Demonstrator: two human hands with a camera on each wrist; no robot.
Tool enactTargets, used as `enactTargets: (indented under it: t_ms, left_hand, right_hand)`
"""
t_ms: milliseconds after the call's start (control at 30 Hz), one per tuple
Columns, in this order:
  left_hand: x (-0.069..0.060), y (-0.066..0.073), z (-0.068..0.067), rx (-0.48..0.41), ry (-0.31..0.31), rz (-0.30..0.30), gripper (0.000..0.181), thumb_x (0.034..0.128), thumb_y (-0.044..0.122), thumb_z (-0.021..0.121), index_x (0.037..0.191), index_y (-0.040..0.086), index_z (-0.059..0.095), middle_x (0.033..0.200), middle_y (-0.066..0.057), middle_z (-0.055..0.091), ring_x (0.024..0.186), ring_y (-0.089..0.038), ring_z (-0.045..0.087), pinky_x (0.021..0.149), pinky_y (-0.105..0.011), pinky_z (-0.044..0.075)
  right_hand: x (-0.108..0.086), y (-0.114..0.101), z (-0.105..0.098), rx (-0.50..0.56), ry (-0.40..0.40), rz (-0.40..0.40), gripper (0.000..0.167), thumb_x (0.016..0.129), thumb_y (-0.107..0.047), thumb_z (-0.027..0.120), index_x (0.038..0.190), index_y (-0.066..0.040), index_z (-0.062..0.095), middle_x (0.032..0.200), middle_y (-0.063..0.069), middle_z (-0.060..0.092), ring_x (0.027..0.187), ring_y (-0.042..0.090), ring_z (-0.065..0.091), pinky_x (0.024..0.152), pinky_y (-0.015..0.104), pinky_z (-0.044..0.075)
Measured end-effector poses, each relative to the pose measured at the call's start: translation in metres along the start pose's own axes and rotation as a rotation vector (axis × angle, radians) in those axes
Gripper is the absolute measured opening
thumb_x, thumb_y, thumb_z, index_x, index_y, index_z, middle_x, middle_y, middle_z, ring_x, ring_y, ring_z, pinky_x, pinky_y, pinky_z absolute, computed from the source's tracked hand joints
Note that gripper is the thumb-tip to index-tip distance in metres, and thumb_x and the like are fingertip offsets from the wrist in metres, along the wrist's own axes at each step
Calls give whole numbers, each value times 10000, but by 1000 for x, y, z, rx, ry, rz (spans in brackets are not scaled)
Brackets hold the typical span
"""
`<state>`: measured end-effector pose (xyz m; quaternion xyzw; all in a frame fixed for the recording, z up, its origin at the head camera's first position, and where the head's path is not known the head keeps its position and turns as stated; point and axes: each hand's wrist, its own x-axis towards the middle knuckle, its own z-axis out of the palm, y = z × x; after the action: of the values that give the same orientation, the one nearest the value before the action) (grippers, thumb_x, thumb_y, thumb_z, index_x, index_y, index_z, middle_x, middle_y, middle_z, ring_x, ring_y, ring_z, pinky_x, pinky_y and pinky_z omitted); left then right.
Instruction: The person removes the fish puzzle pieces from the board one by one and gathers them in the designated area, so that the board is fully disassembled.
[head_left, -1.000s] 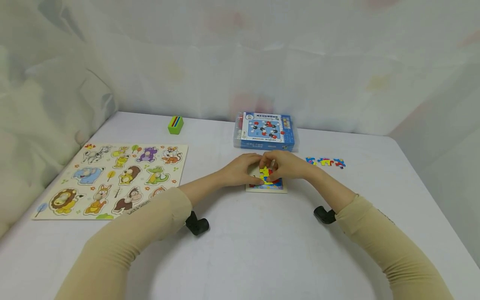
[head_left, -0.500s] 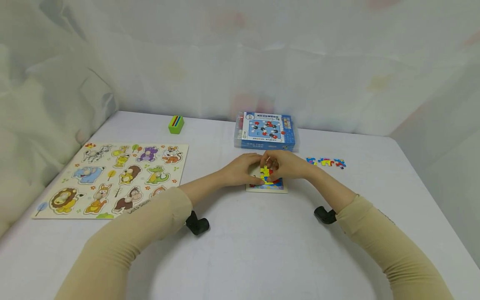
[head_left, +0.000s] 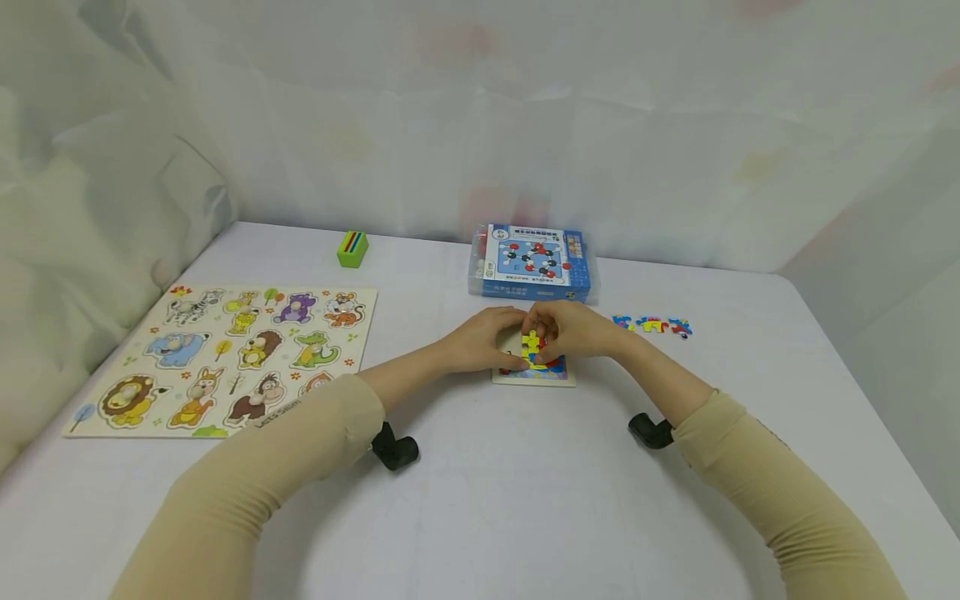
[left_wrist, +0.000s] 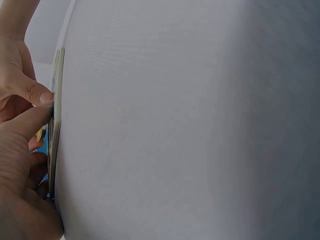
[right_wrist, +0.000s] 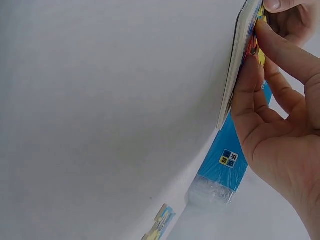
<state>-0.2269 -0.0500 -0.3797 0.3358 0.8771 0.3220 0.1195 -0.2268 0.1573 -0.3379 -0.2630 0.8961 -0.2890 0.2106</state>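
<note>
In the head view a small puzzle board (head_left: 534,382) lies mid-table, partly filled with yellow, red and blue pieces. My left hand (head_left: 480,340) grips its left side, with the thumb on its surface. From the right, my right hand (head_left: 573,329) pinches a yellow piece (head_left: 532,340) over the board. The left wrist view shows the thumbs meeting above the board (left_wrist: 58,110), seen edge-on. In the right wrist view my right hand (right_wrist: 285,120) curls around the yellow piece (right_wrist: 262,57), low against the board (right_wrist: 232,70); fingers hide part of the picture.
Loose puzzle pieces (head_left: 652,325) lie to the right. Behind the board stands a blue molecule-model box (head_left: 531,262). A green block (head_left: 352,250) sits at the back left, and a large animal puzzle (head_left: 217,358) lies on the left, partly under my left sleeve.
My right fingers have shifted very slightly over the board, and the yellow piece between them shows a little more clearly. My left hand stays in place.
</note>
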Motion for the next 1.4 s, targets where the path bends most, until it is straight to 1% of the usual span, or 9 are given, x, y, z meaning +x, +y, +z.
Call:
enactTargets:
  t_ms: [267,467,667,767,867,967,1100,1233,1400]
  left_hand:
    - [0,2,-2,-11,-12,-2,706,839,303,770,1447,85,486,1487,-72,515,1400,-253,438,1217,-443,331]
    - [-2,4,-3,-8,-17,-12,706,844,317,765,1452,94,482,1505,-66,498,1426,-257,412,1229,-452,312]
    - [-1,2,-2,-4,-19,-14,696,847,325,761,1449,107,487,1498,-52,506,1413,-245,422,1226,-448,321]
    - [0,1,-1,4,-16,-13,696,845,335,761,1445,108,491,1491,-50,513,1398,-238,436,1216,-442,335]
    - [0,2,-1,10,-18,-27,710,842,349,760,1449,102,486,1499,-60,503,1404,-246,430,1213,-441,337]
    - [0,4,-2,17,-25,-56,744,843,365,755,1466,84,461,1530,-76,470,1449,-264,385,1233,-448,310]
    - [-1,6,-2,30,-34,-83,769,850,371,746,1483,70,432,1560,-84,430,1495,-276,324,1258,-449,264]
    - [-1,6,-2,37,-35,-87,762,855,368,738,1485,70,429,1564,-86,422,1495,-277,322,1262,-443,254]
    - [-2,7,-2,32,-37,-94,766,854,358,740,1489,72,423,1576,-88,404,1505,-276,305,1268,-439,240]
  right_hand:
    - [1,3,0,-24,17,-29,268,855,-139,748,1103,-127,649,929,56,630,850,191,558,745,264,475]
    - [2,2,-1,29,29,-52,149,914,-149,680,1062,-132,683,883,59,649,831,196,569,729,264,477]
    - [1,3,-4,45,17,-50,153,915,-160,678,1066,-135,686,810,38,612,776,174,560,695,261,459]
    - [-1,1,-7,51,27,-42,159,906,-159,682,1064,-148,688,805,28,609,790,181,569,703,264,470]
    - [-4,1,-13,65,50,-38,160,895,-141,688,1055,-143,691,811,36,603,798,195,563,692,266,466]
    - [-8,1,-20,94,75,-20,165,890,-137,699,1054,-126,694,821,57,601,791,210,566,682,284,481]
    - [-14,6,-32,118,106,12,196,887,-161,714,1075,-111,689,844,76,630,802,252,636,752,353,564]
    - [-21,15,-44,123,134,41,229,882,-181,725,1095,-107,689,883,94,671,854,310,690,816,412,591]
    - [-32,29,-54,109,165,76,248,888,-213,725,1110,-109,690,946,105,701,888,310,693,821,393,585]
